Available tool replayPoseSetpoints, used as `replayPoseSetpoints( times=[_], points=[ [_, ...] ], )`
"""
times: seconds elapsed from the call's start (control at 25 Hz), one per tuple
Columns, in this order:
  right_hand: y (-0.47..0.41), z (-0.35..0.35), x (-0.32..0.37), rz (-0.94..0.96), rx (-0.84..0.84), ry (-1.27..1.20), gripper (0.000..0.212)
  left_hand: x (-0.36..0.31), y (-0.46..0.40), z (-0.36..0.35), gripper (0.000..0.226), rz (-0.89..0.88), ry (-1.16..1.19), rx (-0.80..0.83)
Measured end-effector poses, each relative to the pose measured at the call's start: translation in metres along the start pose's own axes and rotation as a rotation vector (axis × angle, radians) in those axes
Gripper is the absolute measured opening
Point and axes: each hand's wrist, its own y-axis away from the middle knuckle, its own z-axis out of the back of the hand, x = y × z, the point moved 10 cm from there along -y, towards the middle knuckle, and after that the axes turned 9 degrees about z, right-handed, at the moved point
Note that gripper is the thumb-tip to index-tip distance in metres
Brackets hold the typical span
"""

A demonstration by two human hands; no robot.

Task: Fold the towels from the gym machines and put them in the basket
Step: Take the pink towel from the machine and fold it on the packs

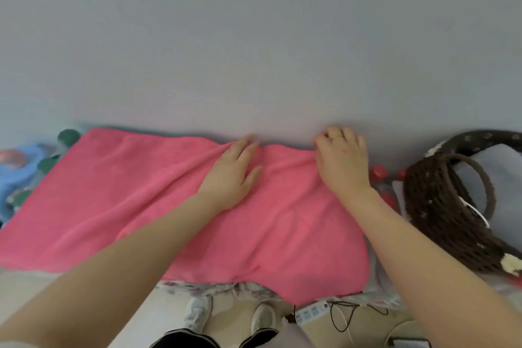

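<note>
I see a plain grey wall [254,37] behind, and a pale beige floor [34,297] with a white power strip [310,313].

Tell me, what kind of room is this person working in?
Hard to say; probably a plain indoor room, not clearly a gym. A pink towel lies spread on a surface against a bare grey wall, a woven basket stands beside it, and a power strip lies on the floor.
</note>
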Motion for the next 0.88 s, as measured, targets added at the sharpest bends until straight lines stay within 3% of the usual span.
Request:
replayPoseSetpoints(
  times=[0.08,0.16,0.32,0.4,0.52,0.64,0.8,0.88],
  points=[
    [-0.019,0.008,0.050,0.176,-0.053,-0.283,0.016,0.017,0.006,0.016,0.056,0.044,0.047,-0.082],
    [-0.043,0.020,0.105,0.320,-0.044,-0.542,0.024,0.048,0.018,0.033,0.051,0.145,0.060,-0.130],
    [-0.090,0.032,0.198,0.373,0.035,-0.890,0.023,0.126,0.069,0.086,0.057,0.323,0.011,-0.296],
    [-0.114,0.034,0.244,0.393,0.094,-0.963,0.021,0.173,0.099,0.115,0.044,0.492,-0.054,-0.364],
    [-0.141,0.037,0.324,0.506,0.207,-0.912,0.024,0.245,0.142,0.138,0.031,0.690,-0.096,-0.373],
    [-0.160,0.022,0.384,0.622,0.376,-0.597,0.033,0.286,0.169,0.145,0.033,0.707,0.026,-0.325],
    [-0.171,0.002,0.406,0.674,0.504,-0.360,0.031,0.305,0.181,0.132,0.023,0.705,0.145,-0.145],
    [-0.173,-0.006,0.407,0.682,0.551,-0.340,0.026,0.307,0.184,0.128,0.034,0.692,0.157,-0.121]
  ],
)
